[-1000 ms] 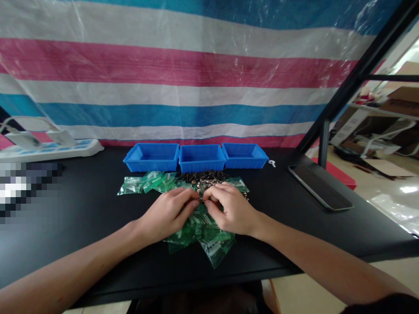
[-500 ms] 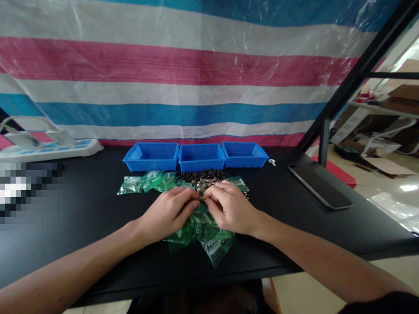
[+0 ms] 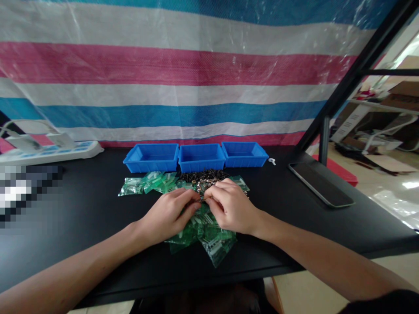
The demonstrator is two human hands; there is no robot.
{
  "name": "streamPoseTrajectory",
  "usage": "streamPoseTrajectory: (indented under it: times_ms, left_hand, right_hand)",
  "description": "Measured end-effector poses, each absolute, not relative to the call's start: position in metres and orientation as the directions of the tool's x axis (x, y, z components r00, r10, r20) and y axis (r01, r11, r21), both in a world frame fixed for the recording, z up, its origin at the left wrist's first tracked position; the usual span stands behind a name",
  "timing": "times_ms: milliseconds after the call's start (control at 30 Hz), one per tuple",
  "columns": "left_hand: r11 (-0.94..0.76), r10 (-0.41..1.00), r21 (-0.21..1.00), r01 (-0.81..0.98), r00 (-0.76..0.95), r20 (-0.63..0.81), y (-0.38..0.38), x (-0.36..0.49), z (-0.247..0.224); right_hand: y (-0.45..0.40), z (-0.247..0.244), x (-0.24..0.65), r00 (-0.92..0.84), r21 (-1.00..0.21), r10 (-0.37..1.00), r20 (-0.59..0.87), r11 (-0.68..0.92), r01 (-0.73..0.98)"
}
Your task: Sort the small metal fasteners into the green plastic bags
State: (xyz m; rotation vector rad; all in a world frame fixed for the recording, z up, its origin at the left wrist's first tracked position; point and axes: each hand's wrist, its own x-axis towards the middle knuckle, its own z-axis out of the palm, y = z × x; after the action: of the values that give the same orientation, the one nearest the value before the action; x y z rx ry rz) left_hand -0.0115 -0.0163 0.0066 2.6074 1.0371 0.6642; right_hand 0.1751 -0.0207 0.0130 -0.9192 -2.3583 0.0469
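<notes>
My left hand [image 3: 175, 211] and my right hand [image 3: 231, 207] meet fingertip to fingertip over the middle of the black table. Both are pinched closed on something too small and hidden to name. Beneath them lie green-tinted plastic bags [image 3: 214, 244] with pale pieces inside. Just beyond the fingertips is a heap of shiny metal parts [image 3: 204, 185], with dark screws [image 3: 209, 175] behind it. More green bags [image 3: 160, 181] lie to the left of the heap, beside a clear greenish packet [image 3: 131, 186].
Three blue trays [image 3: 152, 158], [image 3: 202, 158], [image 3: 245, 155] stand in a row behind the heap. A phone [image 3: 321, 185] lies on the right, near a small white item [image 3: 272, 161]. A power strip [image 3: 81, 150] sits at the back left, and a black metal frame [image 3: 324, 139] rises at the right.
The view has shifted very slightly. Both hands stay together in nearly the same place and pose.
</notes>
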Motion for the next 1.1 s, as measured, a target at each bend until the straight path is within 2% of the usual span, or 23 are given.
streamPoseTrajectory:
  times_ms: [267,533,733,1100]
  left_hand:
    - [-0.707,0.702,0.404,0.58,0.644,0.304,-0.0175,-0.0125,0.008]
    - [-0.728,0.686,0.396,0.56,0.595,0.419,-0.0163,-0.0118,0.0044]
    - [-0.734,0.679,0.379,0.564,0.589,0.438,-0.0175,-0.0113,0.004]
    - [-0.728,0.683,0.372,0.576,0.566,0.462,-0.0152,-0.0103,0.0051]
  right_hand:
    - [-0.0228,0.0106,0.1739,-0.555,-0.208,0.656,0.511,0.721,0.662]
    - [-0.0226,0.0114,0.1747,-0.547,-0.194,0.679,0.49,0.696,0.691]
    - [-0.0212,0.0113,0.1752,-0.569,-0.194,0.661,0.489,0.719,0.668]
    - [-0.0234,0.0125,0.1746,-0.54,-0.268,0.679,0.498,0.713,0.648]
